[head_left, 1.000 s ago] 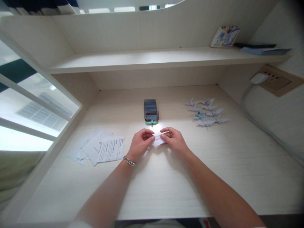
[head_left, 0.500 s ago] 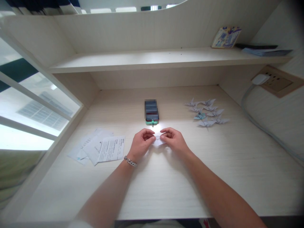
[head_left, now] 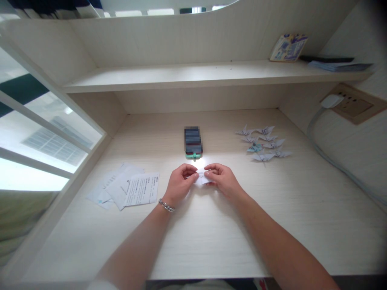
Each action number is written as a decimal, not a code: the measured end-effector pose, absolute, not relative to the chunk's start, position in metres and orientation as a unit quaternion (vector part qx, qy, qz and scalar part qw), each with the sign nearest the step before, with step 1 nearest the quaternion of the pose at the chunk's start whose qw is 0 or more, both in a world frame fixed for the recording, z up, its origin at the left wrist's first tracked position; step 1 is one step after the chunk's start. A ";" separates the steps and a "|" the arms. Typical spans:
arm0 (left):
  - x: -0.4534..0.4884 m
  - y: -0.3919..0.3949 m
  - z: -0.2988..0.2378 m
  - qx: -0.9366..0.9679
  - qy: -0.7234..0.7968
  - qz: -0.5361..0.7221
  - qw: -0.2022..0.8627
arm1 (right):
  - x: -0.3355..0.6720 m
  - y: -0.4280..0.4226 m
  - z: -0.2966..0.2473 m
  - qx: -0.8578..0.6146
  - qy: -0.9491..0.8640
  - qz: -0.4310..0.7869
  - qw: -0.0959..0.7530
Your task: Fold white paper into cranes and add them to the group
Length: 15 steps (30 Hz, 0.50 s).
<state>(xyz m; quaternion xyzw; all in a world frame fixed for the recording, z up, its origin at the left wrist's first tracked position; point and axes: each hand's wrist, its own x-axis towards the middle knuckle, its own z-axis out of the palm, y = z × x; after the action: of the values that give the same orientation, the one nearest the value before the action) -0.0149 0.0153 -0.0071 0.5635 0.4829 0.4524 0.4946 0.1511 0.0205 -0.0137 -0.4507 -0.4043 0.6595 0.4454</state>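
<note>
Between my two hands is a small piece of folded white paper (head_left: 201, 179), held low over the desk. My left hand (head_left: 182, 181), with a silver chain bracelet (head_left: 166, 205) at the wrist, pinches its left side between thumb and fingers. On the opposite side my right hand (head_left: 222, 179) grips the paper the same way. The fingers partly hide its folds. Just beyond the hands lies a phone (head_left: 193, 140) with a green edge at its near end. Several folded paper cranes (head_left: 267, 156), mostly white, are grouped to the right, a blue one (head_left: 254, 147) among them.
Loose printed sheets (head_left: 142, 189) overlap on the desk (head_left: 208, 245) at the left. Above the back runs a shelf (head_left: 169, 76) bearing a colourful packet (head_left: 288, 47) and some flat booklets (head_left: 338, 65). A cable (head_left: 320, 151) hangs from the wall socket (head_left: 356, 104) at right.
Both hands stay nearly in place on the paper. My right-hand fingers have shifted slightly to the right, and a little more of the paper shows.
</note>
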 end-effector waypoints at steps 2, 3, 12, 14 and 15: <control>-0.015 0.015 -0.007 0.566 0.486 0.450 0.490 | 0.151 0.021 -0.014 -0.448 -0.399 0.662 0.450; -0.015 0.015 -0.007 0.567 0.487 0.450 0.489 | 0.151 0.021 -0.014 -0.446 -0.396 0.664 0.451; -0.015 0.015 -0.007 0.562 0.485 0.451 0.496 | 0.150 0.021 -0.014 -0.447 -0.416 0.649 0.453; -0.015 0.015 -0.007 0.558 0.484 0.450 0.502 | 0.150 0.021 -0.014 -0.449 -0.423 0.646 0.451; -0.015 0.015 -0.007 0.555 0.483 0.450 0.506 | 0.150 0.021 -0.014 -0.451 -0.429 0.642 0.449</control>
<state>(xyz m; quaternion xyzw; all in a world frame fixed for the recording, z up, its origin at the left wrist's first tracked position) -0.0147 0.0150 -0.0069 0.5550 0.4829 0.4502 0.5061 0.1498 0.0205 -0.0142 -0.4510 -0.4285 0.6417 0.4486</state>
